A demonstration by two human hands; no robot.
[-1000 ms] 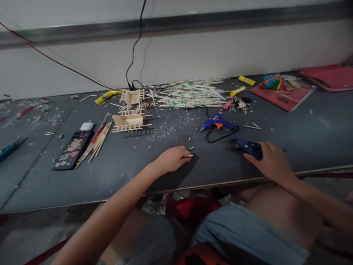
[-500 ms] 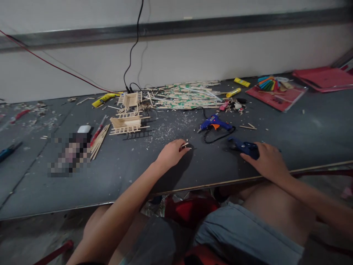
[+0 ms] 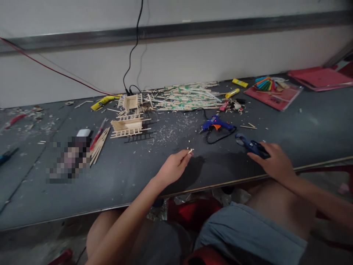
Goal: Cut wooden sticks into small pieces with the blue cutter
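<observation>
At the far left of the dark counter we see a blurred-out flat object, and just beside it a bundle of thin wooden sticks. Further back stand two small stick-built frames, with a yellow tube behind them near the wall. A black cable runs down the wall to the counter, and a wide heap of sticks lies along the back edge.

Our left hand is raised just over the counter near its front edge, fingertips pinched on a short piece of stick. To its right lies a blue glue gun with its cord looped beside it. Our right hand is closed around a dark blue cutter, whose nose points toward the glue gun. At the far right lie red folders and a fan of colored sticks.
</observation>
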